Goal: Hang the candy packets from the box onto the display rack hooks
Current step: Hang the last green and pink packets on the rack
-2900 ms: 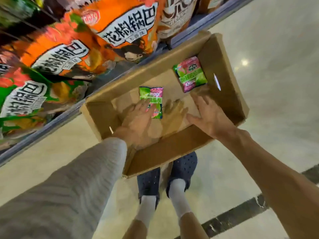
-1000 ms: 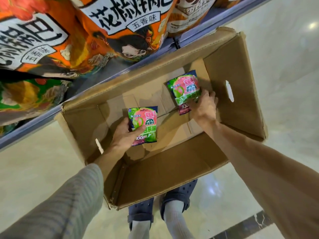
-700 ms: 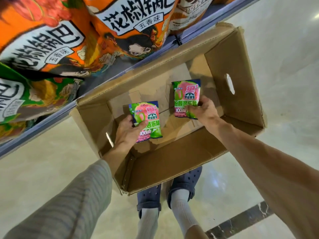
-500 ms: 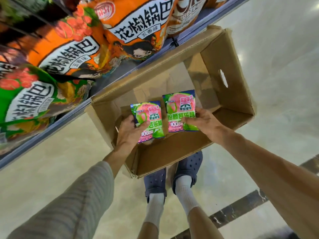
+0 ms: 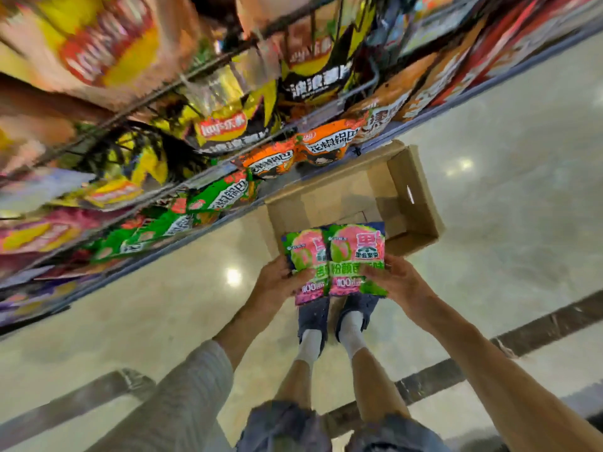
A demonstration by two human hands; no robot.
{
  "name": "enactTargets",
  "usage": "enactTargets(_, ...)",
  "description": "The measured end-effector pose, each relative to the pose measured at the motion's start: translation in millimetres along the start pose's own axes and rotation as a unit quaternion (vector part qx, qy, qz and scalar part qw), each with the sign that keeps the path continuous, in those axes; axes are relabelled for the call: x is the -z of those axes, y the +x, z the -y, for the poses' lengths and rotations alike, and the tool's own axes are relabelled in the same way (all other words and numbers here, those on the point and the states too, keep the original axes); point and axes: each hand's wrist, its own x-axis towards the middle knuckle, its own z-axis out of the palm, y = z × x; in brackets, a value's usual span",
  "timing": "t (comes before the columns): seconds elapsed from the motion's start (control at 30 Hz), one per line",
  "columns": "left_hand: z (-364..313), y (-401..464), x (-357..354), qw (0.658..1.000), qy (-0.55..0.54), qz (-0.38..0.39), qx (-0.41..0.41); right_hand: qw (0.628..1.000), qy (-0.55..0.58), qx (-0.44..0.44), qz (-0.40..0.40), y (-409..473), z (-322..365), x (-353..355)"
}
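Both green-and-pink candy packets [image 5: 339,259] are now lifted clear of the brown cardboard box [image 5: 414,203], overlapping, one gripped in each hand.

Left hand [image 5: 280,279] grips one candy packet [image 5: 306,262], right hand [image 5: 396,278] another [image 5: 357,256], above box [image 5: 421,194].

Person seen from above, standing. Left arm in a long sleeve [image 5: 182,396], pale grey, fine ribbed or striped knit, cuff ending short of the wrist. Left hand [image 5: 277,282] bare, no ring or watch visible. Right arm bare all along its visible length, no sleeve in view; right hand [image 5: 396,280] bare too. Shorts [image 5: 329,430], greyish-blue, washed denim look, blurred at the near edge. Legs bare from shorts to ankle. White socks [image 5: 350,334] pulled above the ankle. Dark blue-grey clogs [image 5: 313,313], rounded toes, small perforations across the uppers
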Motion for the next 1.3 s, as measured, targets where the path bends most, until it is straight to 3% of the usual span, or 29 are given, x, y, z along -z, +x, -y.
enactTargets(0.2,-61,-137,22,0.998,-0.044,-0.029,-0.046,0.997,-0.049,0.049,0.045,-119,77,-43)
enactTargets(0.43,-105,-279,28,0.986,-0.084,-0.057,-0.133,0.985,-0.118,0.117,0.046,-239,154,-87)
enactTargets(0.63,-113,-372,16,0.968,-0.138,-0.136,-0.161,0.962,-0.181,0.172,0.109,-313,193,-105)
enactTargets(0.93,-83,-483,1,0.897,-0.270,-0.287,-0.201,0.893,-0.317,0.215,0.237,-384,234,-158)
enactTargets(1.3,3,-593,81,0.799,-0.353,-0.409,-0.264,0.789,-0.445,0.240,0.349,-447,195,-330)
